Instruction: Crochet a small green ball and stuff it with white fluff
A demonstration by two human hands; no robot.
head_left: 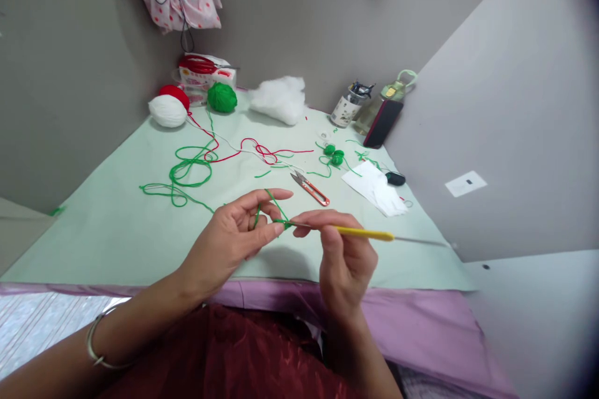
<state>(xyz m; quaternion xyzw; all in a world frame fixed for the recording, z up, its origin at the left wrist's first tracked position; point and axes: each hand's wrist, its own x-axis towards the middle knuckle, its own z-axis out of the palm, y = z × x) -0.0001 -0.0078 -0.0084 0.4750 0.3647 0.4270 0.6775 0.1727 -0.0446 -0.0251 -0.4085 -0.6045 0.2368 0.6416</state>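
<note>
My left hand (234, 237) pinches a strand of green yarn (276, 207) between thumb and fingers, with the yarn looped over the index finger. My right hand (344, 259) is closed round a yellow-handled crochet hook (369, 234), whose tip meets a small green knot (286, 224) between the two hands. Both hands hover above the near edge of the pale green table cover (116, 230). The green yarn trails away in loose loops (187, 171) toward a green yarn ball (221, 97) at the back.
Orange thread snips (310, 188) lie just beyond my hands. Red yarn ball (175, 93), white yarn ball (167, 111), white stuffing (279, 100), small green crocheted pieces (334, 156), white paper (374, 187), a jar (349, 106) and a dark phone (382, 123) stand farther back. Grey walls enclose the table.
</note>
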